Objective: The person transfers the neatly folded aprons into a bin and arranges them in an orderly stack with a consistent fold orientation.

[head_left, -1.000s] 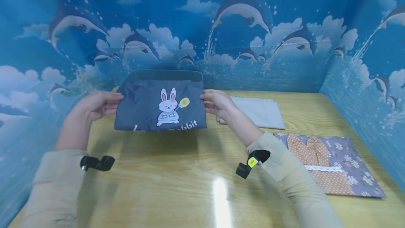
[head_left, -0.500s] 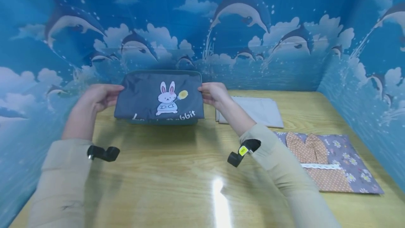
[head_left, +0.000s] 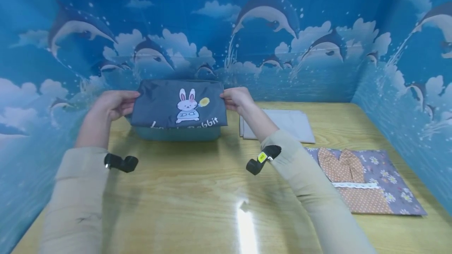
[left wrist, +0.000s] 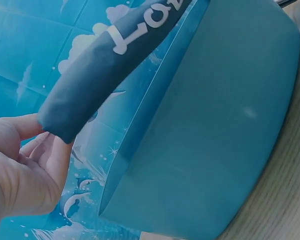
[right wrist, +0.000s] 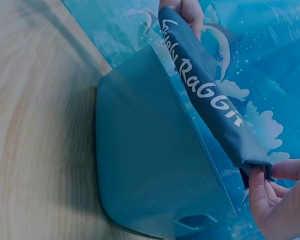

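A folded dark grey-blue cloth [head_left: 157, 107], printed with a white rabbit and lettering, is stretched between both hands. My left hand [head_left: 118, 103] pinches its left edge, thumb against fingers. At the opposite edge, my right hand [head_left: 237, 99] pinches it the same way. Below the cloth stands a teal plastic bin [head_left: 176, 134], its front wall showing under the cloth's lower edge. Both wrist views show the cloth held above the open rim of the bin [left wrist: 205, 130], with a gap between. What lies inside the bin is hidden.
Right of the bin lies a folded pale grey cloth [head_left: 289, 124], partly behind my right forearm. Farther right is a purple floral folded cloth [head_left: 385, 167] with a brown dotted bow-shaped piece. A blue dolphin-print curtain [head_left: 226, 19] closes off the wooden table's back and sides.
Both hands have moved the cloth up and away from me, over the bin. More of the bin's front wall now shows beneath it, and less of its back rim.
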A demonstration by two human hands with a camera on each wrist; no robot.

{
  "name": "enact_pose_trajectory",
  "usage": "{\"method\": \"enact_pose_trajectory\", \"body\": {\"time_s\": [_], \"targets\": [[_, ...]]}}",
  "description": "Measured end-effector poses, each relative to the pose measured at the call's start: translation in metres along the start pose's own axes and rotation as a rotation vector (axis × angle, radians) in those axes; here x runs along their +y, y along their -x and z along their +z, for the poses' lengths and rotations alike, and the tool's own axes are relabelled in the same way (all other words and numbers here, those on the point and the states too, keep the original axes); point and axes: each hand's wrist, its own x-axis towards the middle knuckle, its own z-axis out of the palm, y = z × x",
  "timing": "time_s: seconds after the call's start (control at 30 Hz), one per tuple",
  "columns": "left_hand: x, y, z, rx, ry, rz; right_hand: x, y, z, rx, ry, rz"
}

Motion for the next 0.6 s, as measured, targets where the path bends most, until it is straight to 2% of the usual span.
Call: {"method": "enact_pose_trajectory", "body": {"time_s": [0.33,0.6], "targets": [[0.008,-0.012,0.006,0.000,-0.070,0.000,-0.006,-0.011,-0.001,0.040,0.030,-0.008],[0.013,-0.019,0.009,0.064,0.010,0.032,-0.010,-0.016,0.004,0.054,0.025,-0.039]]}}
